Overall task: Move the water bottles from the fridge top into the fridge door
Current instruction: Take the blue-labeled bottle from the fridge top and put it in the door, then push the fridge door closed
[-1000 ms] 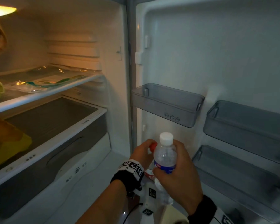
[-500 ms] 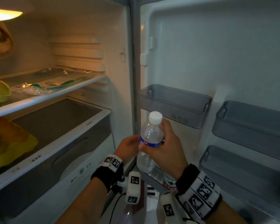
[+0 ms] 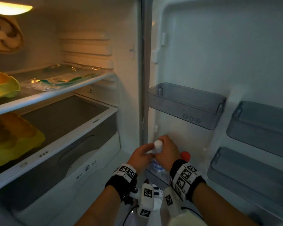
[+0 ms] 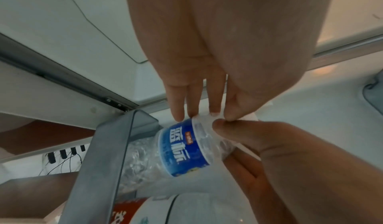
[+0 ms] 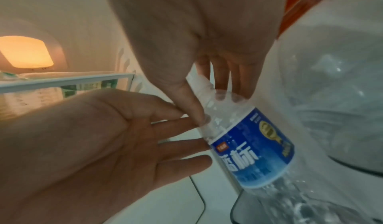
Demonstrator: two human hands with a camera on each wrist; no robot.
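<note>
A clear water bottle (image 3: 158, 145) with a white cap and blue label (image 4: 182, 149) stands tilted, its lower half inside the grey lowest door bin (image 4: 107, 154). My right hand (image 3: 163, 149) grips its shoulder just below the cap; in the right wrist view the thumb and fingers of this hand (image 5: 221, 106) pinch the clear plastic above the label (image 5: 253, 149). My left hand (image 3: 147, 152) touches the bottle's left side with straight fingers (image 4: 194, 109). A larger red-capped bottle (image 3: 185, 155) stands in the same bin, right beside it.
Three grey door bins (image 3: 186, 110), (image 3: 260, 128), (image 3: 245, 173) hang above and to the right, with nothing in them. On the left, a fridge shelf (image 3: 55, 95) holds food packets above a drawer (image 3: 64, 144). The larger bottle (image 5: 331, 96) crowds the bin's right side.
My right hand has lowered the bottle from in front of the upper bin down into the lowest door bin. The left hand now touches it.
</note>
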